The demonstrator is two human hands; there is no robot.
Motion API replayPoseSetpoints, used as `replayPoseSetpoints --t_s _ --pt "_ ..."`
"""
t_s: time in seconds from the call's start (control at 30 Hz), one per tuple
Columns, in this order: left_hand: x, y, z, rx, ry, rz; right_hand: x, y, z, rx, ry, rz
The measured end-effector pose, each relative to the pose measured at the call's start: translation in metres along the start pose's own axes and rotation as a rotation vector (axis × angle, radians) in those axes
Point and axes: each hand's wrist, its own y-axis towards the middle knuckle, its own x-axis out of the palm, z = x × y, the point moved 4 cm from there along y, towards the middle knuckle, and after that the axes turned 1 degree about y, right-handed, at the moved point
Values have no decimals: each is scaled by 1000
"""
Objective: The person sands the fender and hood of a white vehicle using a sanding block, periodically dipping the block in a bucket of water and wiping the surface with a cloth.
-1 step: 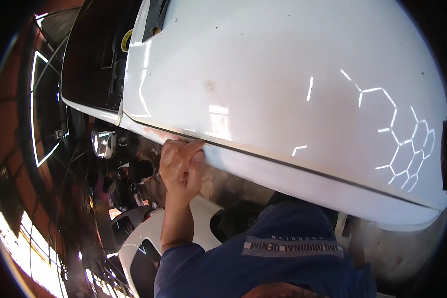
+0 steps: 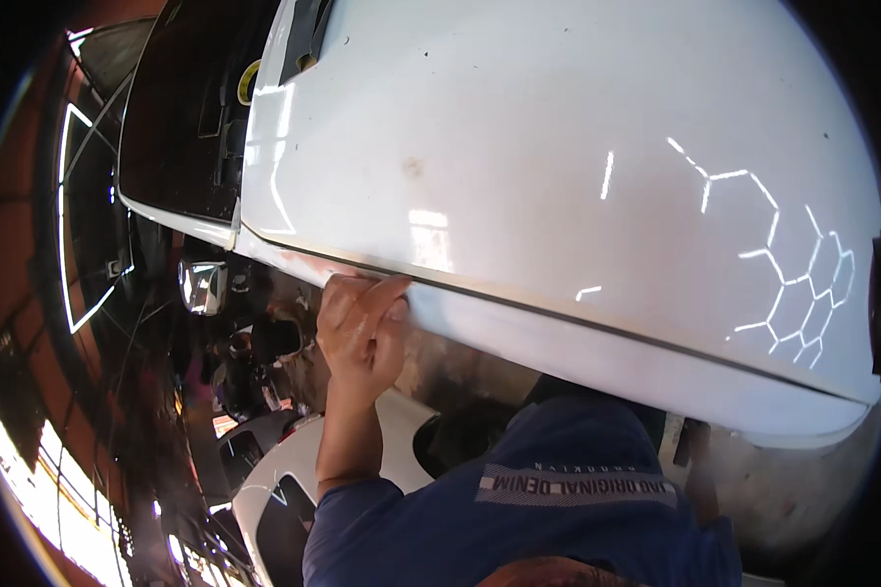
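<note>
I see the left hand [image 2: 362, 328] curled on the white fender [image 2: 558, 342], fingers close together; whether they hold anything, I can't tell. My view lacks the right hand. The fender runs lengthwise from upper left to lower right, the hood [image 2: 519, 147] just beyond.

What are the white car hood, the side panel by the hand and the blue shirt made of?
The white hood looks like glossy painted metal: it mirrors the lights. The side panel under the left hand seems duller, with a pinkish patch; metal or plastic, I can't tell. The blue shirt looks like soft, matte cloth, maybe cotton, with no shine.
</note>
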Motion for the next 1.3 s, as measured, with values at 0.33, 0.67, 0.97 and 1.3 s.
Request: replayPoseSetpoints --t_s 0.33,0.67,0.97,1.3 --pt "-15 -2 -43 238 90 54 32 -64 -5 121 63 121" --pt "-30 -25 -147 313 165 245 61 -153 2 -9 540 765" --pt "-50 -50 -248 438 116 263 88 -330 -317 -616 1152 1074" --pt "-70 -118 -350 354 57 479 107 -345 -498 -825 872 1498"
